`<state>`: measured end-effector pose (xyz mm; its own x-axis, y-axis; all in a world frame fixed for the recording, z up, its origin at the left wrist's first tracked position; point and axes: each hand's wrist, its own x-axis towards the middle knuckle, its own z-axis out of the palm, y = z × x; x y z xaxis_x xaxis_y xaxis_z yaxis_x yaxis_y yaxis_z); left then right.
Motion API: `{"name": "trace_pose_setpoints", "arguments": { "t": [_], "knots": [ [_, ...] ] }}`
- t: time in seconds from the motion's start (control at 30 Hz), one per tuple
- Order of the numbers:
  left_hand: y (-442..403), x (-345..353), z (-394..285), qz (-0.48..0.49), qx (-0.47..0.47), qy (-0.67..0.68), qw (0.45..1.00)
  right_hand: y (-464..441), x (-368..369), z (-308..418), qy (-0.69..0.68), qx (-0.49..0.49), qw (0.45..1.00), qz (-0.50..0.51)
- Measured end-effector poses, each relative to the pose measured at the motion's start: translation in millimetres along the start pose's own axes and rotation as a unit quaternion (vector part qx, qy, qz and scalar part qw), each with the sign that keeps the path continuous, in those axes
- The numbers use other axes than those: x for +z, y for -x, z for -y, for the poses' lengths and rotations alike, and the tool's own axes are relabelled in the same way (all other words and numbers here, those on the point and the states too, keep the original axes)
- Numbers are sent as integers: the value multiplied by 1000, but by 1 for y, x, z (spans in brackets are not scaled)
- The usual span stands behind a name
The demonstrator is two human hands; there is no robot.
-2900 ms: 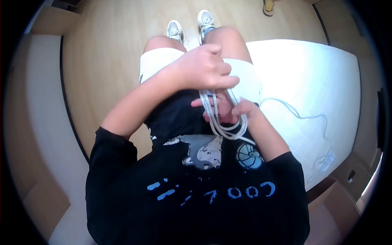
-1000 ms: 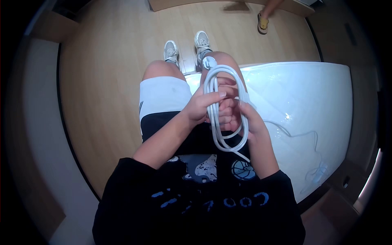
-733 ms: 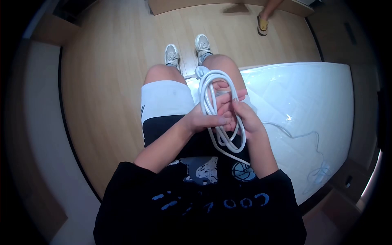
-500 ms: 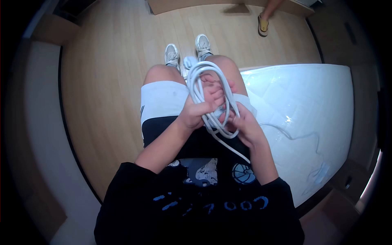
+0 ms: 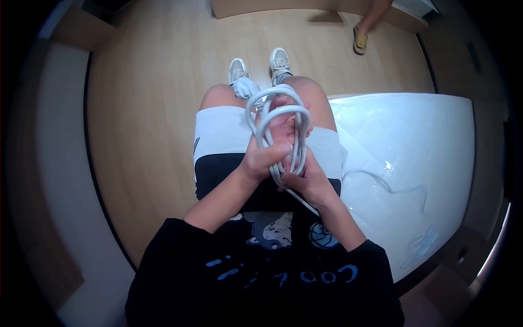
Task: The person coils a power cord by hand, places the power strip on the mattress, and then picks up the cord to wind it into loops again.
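A white cable is wound in several long loops above my lap. My left hand closes on the left side of the coil, its thumb lying over the strands. Lower and to the right, my right hand grips the bottom of the loops. A pale plug-like end sticks out at the coil's upper left, over my knee. From the bottom of the coil one strand runs down to the right past my right wrist.
Right of my legs lies a plastic-wrapped white mattress, with a thin cable across it and a clear bluish item near its lower edge. A person's foot in a yellow sandal is at the top right.
The coil has shifted left, and its loops have spread apart at the top and bunched together at the bottom. My right hand has moved down and left onto the bottom of the coil.
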<state>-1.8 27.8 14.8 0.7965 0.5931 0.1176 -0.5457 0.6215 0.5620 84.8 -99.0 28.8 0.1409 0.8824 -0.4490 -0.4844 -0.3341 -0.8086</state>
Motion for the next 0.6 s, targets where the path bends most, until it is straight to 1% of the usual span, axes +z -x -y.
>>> {"name": "trace_pose_setpoints", "arguments": {
  "t": [0.03,0.13,0.17,0.2,0.23,0.3,0.33,0.37,0.47,0.5,0.53,0.57,0.6],
  "knots": [
    [0,-8,-1,18,-19,3,1000,1,0,-1,25,2,1000,16],
    [-3,-14,2,26,-22,43,998,2,-7,0,93,11,994,52],
    [-4,-14,2,33,-16,56,998,1,-12,-4,91,-35,993,72],
    [-6,-12,3,40,-10,69,997,2,-16,-2,74,-15,994,81],
    [-6,5,-2,-1,-30,42,999,4,-19,5,58,5,994,90],
    [-7,5,2,27,-58,55,996,14,-18,16,14,47,994,100],
    [-7,4,1,40,-69,60,995,11,-16,5,73,-25,994,73],
    [-8,-1,0,74,-82,71,991,4,-15,-15,134,-97,985,49],
    [-9,-4,3,92,-42,124,987,19,-10,12,126,44,990,50],
    [-12,-4,-3,97,-30,116,988,23,-14,19,117,75,988,61],
    [-15,-5,-10,86,-8,137,987,27,-18,20,107,107,986,72],
    [-18,-8,-18,75,14,157,985,35,-26,18,173,113,976,65],
    [-20,-14,-27,65,37,176,982,45,-35,16,211,93,969,84]
  ]
}}
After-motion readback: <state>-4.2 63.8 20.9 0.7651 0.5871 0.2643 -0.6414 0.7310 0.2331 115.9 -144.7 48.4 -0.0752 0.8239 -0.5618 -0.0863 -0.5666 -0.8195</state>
